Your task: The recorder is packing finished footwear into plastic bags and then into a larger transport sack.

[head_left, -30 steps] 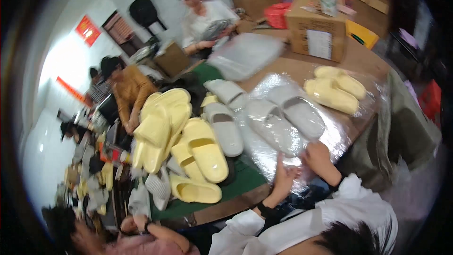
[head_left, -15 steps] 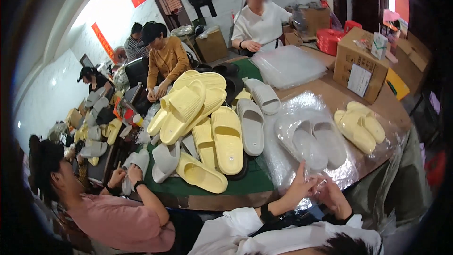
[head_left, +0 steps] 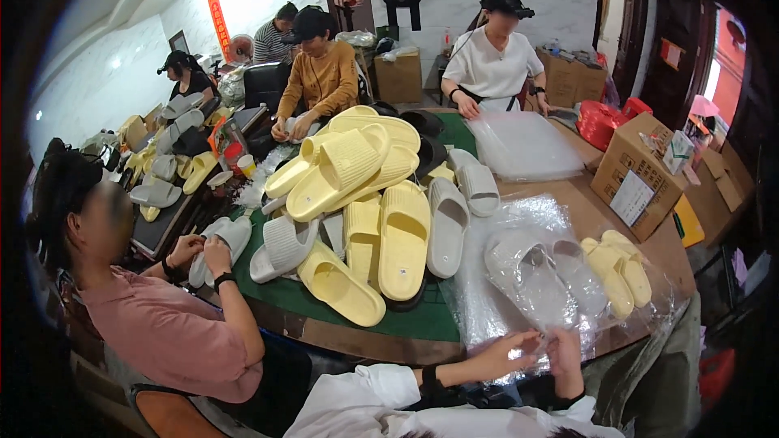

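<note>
My left hand [head_left: 505,354] and my right hand [head_left: 563,347] meet at the near edge of the table, almost touching. Both pinch the near edge of a clear plastic bag [head_left: 495,308] that lies on the table. Inside the bag sits a pair of grey slippers [head_left: 540,276]. Just right of it lies a bagged pair of yellow slippers [head_left: 621,274]. My white sleeves come in from the bottom edge.
A heap of loose yellow slippers [head_left: 357,174] and grey slippers [head_left: 446,225] covers a green mat [head_left: 406,320] to the left. A stack of clear bags [head_left: 523,146] and a cardboard box [head_left: 641,174] stand farther back. Several seated people work around the table, one in pink [head_left: 162,328] close on my left.
The view has swung left and lifted, so the table slid right and more of the room shows. My hands have drawn together at the bag's near edge.
</note>
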The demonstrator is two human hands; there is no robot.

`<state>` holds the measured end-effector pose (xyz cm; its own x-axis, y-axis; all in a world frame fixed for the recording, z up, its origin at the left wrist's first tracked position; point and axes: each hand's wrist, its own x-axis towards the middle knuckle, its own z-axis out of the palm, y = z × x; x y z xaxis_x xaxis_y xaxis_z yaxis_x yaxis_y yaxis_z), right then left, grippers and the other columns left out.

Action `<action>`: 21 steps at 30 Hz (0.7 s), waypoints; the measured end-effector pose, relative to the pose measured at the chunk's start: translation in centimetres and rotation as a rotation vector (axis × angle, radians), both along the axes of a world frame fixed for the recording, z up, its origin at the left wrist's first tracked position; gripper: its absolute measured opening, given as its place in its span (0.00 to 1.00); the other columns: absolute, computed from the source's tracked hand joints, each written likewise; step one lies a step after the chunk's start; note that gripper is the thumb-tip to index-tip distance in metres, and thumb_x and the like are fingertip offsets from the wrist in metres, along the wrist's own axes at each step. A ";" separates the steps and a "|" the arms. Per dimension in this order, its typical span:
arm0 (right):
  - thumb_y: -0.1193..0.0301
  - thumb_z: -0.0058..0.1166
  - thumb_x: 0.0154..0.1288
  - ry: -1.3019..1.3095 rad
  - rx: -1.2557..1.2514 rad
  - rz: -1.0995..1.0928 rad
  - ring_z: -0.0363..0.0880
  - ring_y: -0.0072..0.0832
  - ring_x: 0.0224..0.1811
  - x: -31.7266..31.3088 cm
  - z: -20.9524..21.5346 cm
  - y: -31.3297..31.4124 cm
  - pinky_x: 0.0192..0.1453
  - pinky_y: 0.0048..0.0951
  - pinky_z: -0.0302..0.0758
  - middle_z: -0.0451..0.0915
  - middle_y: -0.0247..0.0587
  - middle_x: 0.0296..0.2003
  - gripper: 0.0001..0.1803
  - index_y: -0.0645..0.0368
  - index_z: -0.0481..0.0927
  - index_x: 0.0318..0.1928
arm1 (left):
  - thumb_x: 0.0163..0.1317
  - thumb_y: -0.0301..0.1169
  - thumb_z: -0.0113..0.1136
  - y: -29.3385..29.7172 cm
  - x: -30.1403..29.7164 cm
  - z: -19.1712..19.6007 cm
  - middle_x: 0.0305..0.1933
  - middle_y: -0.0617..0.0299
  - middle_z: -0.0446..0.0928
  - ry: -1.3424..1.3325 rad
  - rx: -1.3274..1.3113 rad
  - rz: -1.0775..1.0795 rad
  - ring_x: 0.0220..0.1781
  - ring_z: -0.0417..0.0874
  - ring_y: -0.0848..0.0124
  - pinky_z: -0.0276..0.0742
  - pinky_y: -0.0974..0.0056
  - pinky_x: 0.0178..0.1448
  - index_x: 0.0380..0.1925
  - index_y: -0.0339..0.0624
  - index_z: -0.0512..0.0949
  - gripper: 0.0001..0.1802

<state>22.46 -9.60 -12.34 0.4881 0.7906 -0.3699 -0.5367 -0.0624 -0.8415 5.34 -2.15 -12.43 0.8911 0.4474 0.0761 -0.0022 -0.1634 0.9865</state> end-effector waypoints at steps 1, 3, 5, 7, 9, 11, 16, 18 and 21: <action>0.76 0.48 0.59 -0.066 0.071 -0.054 0.82 0.41 0.30 0.3 0.5 0.1 0.34 0.35 0.82 0.80 0.53 0.34 0.09 0.72 0.76 0.36 | 0.63 0.36 0.58 0.3 0.1 -0.5 0.58 0.49 0.69 -0.074 0.210 0.102 0.58 0.72 0.59 0.68 0.60 0.59 0.63 0.40 0.63 0.29; 0.81 0.49 0.57 -0.105 0.076 -0.019 0.83 0.40 0.35 1.2 2.4 0.3 0.37 0.34 0.82 0.80 0.52 0.37 0.21 0.75 0.65 0.52 | 0.63 0.39 0.57 0.9 -0.1 -0.6 0.58 0.45 0.68 -0.025 0.167 0.093 0.61 0.69 0.55 0.64 0.58 0.63 0.58 0.39 0.69 0.25; 0.82 0.48 0.58 -0.208 0.161 -0.099 0.81 0.39 0.39 3.2 2.0 0.7 0.39 0.37 0.82 0.77 0.51 0.44 0.25 0.69 0.62 0.58 | 0.63 0.40 0.57 1.0 0.2 -2.3 0.58 0.43 0.67 0.144 0.126 0.140 0.62 0.68 0.54 0.64 0.57 0.64 0.57 0.39 0.70 0.25; 0.84 0.45 0.57 -0.224 0.243 -0.147 0.79 0.38 0.43 3.6 4.7 1.7 0.39 0.39 0.82 0.73 0.49 0.49 0.29 0.61 0.60 0.61 | 0.63 0.40 0.57 0.8 0.0 -3.5 0.59 0.43 0.67 0.154 0.188 0.139 0.62 0.68 0.52 0.63 0.57 0.65 0.57 0.39 0.69 0.25; 0.83 0.44 0.59 -0.265 0.296 -0.133 0.78 0.39 0.44 6.7 5.2 1.8 0.41 0.40 0.82 0.73 0.49 0.50 0.26 0.67 0.61 0.60 | 0.63 0.40 0.57 0.1 0.0 -3.8 0.58 0.42 0.67 0.205 0.363 0.184 0.62 0.68 0.51 0.64 0.57 0.65 0.57 0.40 0.70 0.25; 0.80 0.45 0.61 -0.142 0.234 -0.138 0.77 0.40 0.45 10.5 4.9 2.0 0.46 0.38 0.81 0.72 0.51 0.50 0.24 0.72 0.60 0.59 | 0.63 0.39 0.56 0.1 0.0 -3.4 0.58 0.44 0.68 0.208 0.363 0.199 0.62 0.68 0.52 0.64 0.57 0.64 0.56 0.42 0.70 0.23; 0.75 0.46 0.66 -0.002 0.389 -0.289 0.72 0.41 0.55 12.8 3.9 2.4 0.58 0.32 0.74 0.68 0.53 0.55 0.23 0.73 0.60 0.58 | 0.62 0.30 0.56 1.4 -1.4 -1.3 0.56 0.50 0.70 0.025 0.151 0.196 0.61 0.68 0.56 0.63 0.57 0.64 0.52 0.42 0.72 0.18; 0.70 0.45 0.69 0.003 0.451 -0.479 0.64 0.40 0.64 12.8 1.4 2.4 0.66 0.32 0.66 0.64 0.52 0.59 0.24 0.71 0.61 0.60 | 0.60 0.26 0.57 2.3 -2.7 0.4 0.55 0.50 0.71 -0.053 0.237 0.341 0.62 0.67 0.56 0.62 0.57 0.66 0.50 0.42 0.73 0.17; 0.68 0.46 0.69 0.045 0.425 -0.230 0.63 0.36 0.64 7.1 1.0 1.2 0.65 0.29 0.64 0.64 0.50 0.60 0.25 0.66 0.60 0.62 | 0.57 0.23 0.57 4.8 -5.9 2.0 0.53 0.51 0.71 -0.111 0.374 0.622 0.61 0.68 0.57 0.62 0.59 0.65 0.48 0.42 0.74 0.17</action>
